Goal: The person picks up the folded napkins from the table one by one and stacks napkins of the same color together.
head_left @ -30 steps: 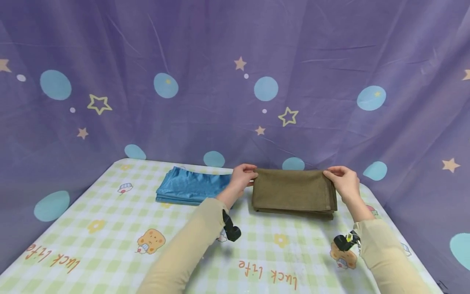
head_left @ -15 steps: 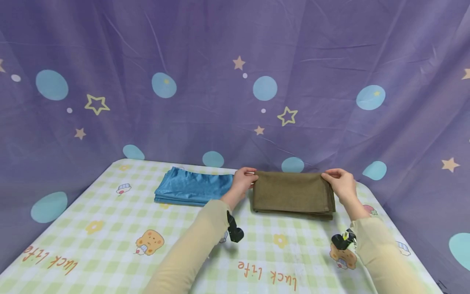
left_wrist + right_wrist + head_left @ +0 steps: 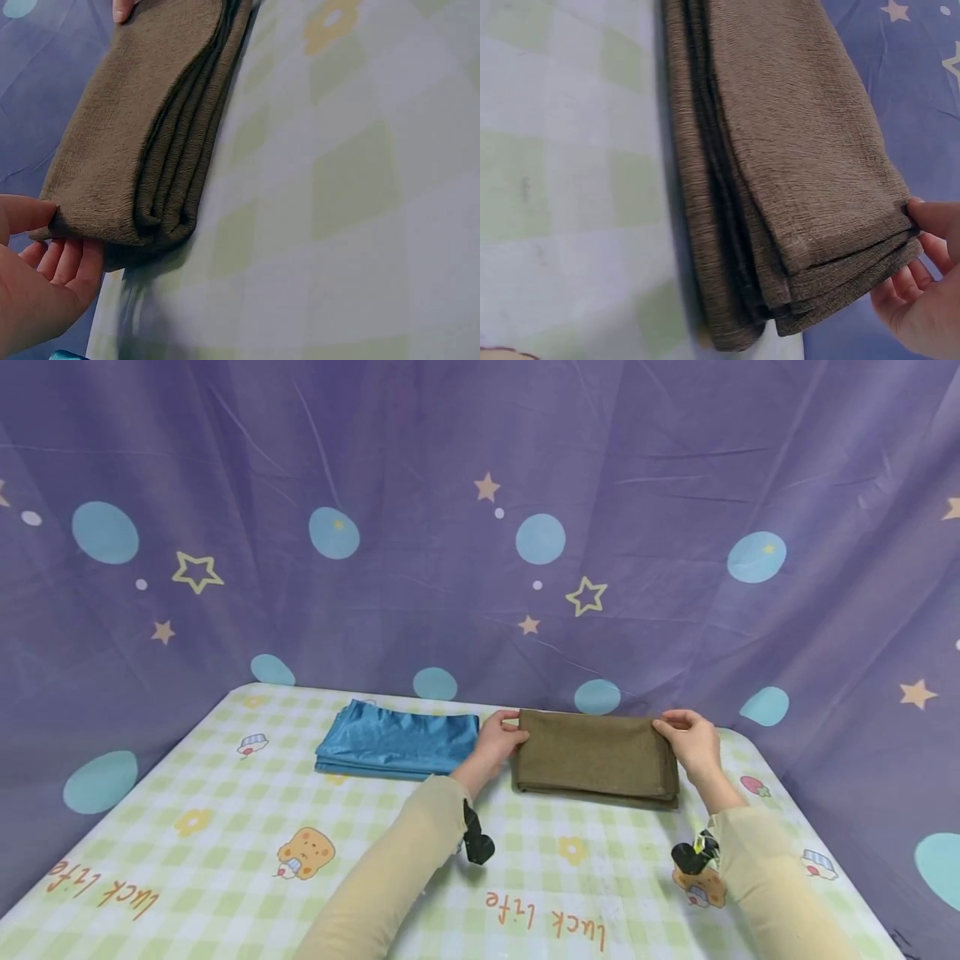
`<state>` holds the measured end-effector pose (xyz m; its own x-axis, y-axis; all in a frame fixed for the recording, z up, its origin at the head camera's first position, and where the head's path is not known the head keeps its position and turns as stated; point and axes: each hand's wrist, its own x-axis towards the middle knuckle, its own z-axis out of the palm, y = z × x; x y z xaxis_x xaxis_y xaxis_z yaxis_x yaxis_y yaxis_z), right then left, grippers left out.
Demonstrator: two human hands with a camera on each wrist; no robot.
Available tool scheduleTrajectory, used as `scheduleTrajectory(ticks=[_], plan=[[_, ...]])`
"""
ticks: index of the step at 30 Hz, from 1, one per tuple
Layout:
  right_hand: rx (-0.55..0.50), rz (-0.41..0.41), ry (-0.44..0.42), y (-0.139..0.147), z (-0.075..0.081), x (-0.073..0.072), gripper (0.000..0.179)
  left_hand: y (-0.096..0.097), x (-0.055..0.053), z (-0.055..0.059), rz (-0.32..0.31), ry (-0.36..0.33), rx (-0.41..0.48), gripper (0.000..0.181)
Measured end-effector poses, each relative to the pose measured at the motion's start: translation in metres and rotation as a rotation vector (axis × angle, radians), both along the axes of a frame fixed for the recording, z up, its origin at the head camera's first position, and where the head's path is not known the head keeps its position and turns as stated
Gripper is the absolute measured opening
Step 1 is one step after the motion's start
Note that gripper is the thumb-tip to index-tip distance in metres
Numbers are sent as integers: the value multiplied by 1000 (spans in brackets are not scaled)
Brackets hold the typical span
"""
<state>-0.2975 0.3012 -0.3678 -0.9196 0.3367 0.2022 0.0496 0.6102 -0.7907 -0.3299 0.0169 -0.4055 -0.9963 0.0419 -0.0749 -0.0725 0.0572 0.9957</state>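
Note:
A brown cloth (image 3: 592, 756), folded into a flat rectangle of several layers, lies toward the back right of the table. At its left far corner my left hand (image 3: 497, 745) pinches the fabric, thumb on top and fingers beneath. My right hand (image 3: 692, 745) grips the far right corner the same way. In the left wrist view the stacked folds of the brown cloth (image 3: 142, 127) show along its near side. The right wrist view shows the layered end of the cloth (image 3: 802, 150) beside the thumb. Left of my left hand lies a folded shiny blue cloth (image 3: 401, 739).
The table has a green and white checked cover (image 3: 247, 893) with printed bears, flowers and lettering. Behind it hangs a purple curtain (image 3: 420, 610) with stars and blue dots, close to the table's back edge. A small black camera (image 3: 477, 837) sits on the left wrist.
The far edge of the brown cloth has come down slightly, both hands lowering with it. My right hand has shifted a little to the left. The blue cloth stays put.

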Motion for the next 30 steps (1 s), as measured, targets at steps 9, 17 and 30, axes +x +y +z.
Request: scheduleTrajectory(ticks=[9,17,30], plan=[[-5,10,2,2,-12,0,36,1,3,-4,-19,2,-9,44],[-21,86,23,4,-18,1,39,0,6,-9,-33,-12,-46,45],[60,172,6,5,-32,3,44,-2,10,-13,-62,-36,-133,47]])
